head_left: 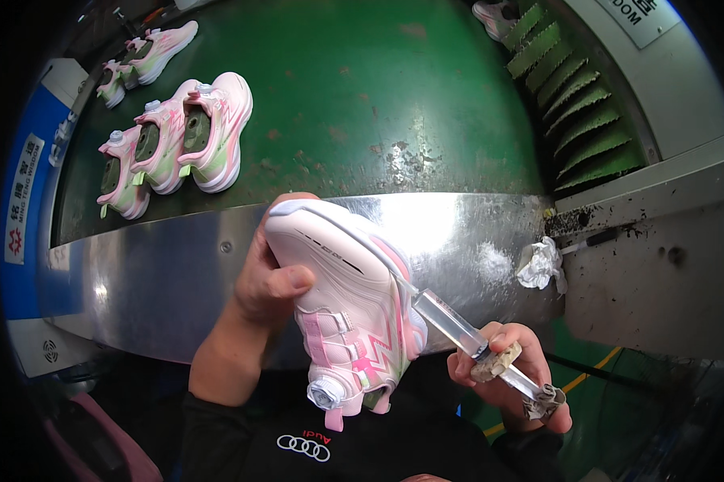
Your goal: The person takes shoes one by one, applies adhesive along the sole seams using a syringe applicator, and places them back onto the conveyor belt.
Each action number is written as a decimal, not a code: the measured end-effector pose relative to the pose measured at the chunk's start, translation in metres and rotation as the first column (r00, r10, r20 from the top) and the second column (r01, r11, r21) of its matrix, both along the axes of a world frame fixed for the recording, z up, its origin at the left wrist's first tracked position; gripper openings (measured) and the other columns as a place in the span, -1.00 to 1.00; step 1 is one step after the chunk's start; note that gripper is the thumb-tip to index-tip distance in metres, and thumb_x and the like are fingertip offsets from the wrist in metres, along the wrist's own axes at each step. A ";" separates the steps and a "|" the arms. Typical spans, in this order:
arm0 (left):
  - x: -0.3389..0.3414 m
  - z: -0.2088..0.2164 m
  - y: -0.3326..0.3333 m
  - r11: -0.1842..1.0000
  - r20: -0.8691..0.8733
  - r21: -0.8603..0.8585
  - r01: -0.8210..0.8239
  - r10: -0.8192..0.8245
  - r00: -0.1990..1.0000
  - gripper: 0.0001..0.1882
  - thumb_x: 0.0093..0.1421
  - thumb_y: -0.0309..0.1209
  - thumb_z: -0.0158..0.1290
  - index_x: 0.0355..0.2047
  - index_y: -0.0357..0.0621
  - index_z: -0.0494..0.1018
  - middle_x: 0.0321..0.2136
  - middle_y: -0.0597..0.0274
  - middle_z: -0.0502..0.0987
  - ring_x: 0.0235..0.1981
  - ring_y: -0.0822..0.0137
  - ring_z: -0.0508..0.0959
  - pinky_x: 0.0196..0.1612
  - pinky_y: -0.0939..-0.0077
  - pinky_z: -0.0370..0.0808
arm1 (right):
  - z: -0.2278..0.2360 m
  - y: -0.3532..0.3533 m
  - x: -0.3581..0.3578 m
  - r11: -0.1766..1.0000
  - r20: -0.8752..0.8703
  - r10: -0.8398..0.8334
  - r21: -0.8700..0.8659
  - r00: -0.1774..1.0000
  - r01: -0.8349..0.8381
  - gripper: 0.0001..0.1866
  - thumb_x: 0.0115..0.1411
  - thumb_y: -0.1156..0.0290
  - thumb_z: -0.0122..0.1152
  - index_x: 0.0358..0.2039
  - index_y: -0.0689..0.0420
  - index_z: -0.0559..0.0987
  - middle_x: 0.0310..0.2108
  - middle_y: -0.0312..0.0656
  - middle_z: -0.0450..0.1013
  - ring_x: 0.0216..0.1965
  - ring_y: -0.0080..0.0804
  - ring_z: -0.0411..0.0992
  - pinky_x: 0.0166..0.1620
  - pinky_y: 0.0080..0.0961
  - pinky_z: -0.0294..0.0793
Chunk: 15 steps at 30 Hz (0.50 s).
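Spreading widest, a green belt [338, 120] adjoins a shiny metal worktop [169, 277], with a pink-and-white shoe [338, 277] above it gripped by the left hand's fingers [280, 283] and a clear tubular syringe [448, 319] clasped in the right hand's fingers [508, 332].

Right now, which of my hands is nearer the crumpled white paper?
Right. Your right hand, with the syringe, is below the paper in the picture; your left hand, holding the shoe, is farther, to its left.

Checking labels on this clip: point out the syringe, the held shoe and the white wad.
Syringe [452, 323]: head view, on its clear barrel.
Held shoe [350, 297]: head view, on its pale upper.
White wad [541, 263]: head view, on its crumpled middle.
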<state>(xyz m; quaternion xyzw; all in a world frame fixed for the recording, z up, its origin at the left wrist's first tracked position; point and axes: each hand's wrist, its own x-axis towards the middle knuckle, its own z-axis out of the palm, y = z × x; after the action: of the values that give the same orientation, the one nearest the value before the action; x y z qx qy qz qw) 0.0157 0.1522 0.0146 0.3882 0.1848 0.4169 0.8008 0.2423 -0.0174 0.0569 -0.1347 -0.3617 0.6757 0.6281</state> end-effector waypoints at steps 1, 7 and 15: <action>0.001 -0.001 0.000 1.000 -0.005 -0.006 0.007 -0.007 1.000 -0.26 -0.24 -0.33 0.27 0.01 -0.18 0.26 -0.20 0.21 0.44 -0.15 0.33 0.47 -0.05 0.44 0.41 | -0.002 -0.001 0.000 1.000 0.001 -0.010 -0.005 1.000 0.010 0.19 -0.30 -0.24 0.44 0.12 0.38 0.13 -0.14 -0.05 0.23 -0.06 -0.31 0.27 0.05 -0.44 0.25; 0.004 -0.002 0.004 0.990 0.090 -0.107 0.089 -0.079 0.993 -0.30 -0.19 -0.34 0.24 0.00 -0.28 0.30 -0.17 0.08 0.49 -0.14 0.22 0.52 -0.04 0.35 0.46 | -0.010 -0.004 0.005 1.000 0.063 -0.007 0.001 0.998 0.007 0.20 -0.27 -0.29 0.39 0.12 0.40 0.12 -0.16 -0.08 0.22 -0.13 -0.37 0.25 0.02 -0.48 0.24; 0.005 -0.003 0.009 0.997 -0.079 -0.041 0.064 -0.067 0.995 -0.25 -0.13 -0.05 0.18 -0.02 -0.28 0.25 -0.15 -0.13 0.43 -0.15 0.01 0.52 -0.08 0.11 0.52 | -0.015 -0.011 0.004 0.999 0.117 -0.021 -0.026 0.993 0.025 0.19 -0.25 -0.29 0.37 0.13 0.42 0.12 -0.12 -0.05 0.23 -0.08 -0.34 0.26 -0.04 -0.49 0.23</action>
<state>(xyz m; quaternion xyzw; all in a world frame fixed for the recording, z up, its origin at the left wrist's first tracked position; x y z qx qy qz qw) 0.0204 0.1616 0.0113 0.3951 0.2122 0.3708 0.8133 0.2463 -0.0281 0.0418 -0.1867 -0.3871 0.6642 0.6116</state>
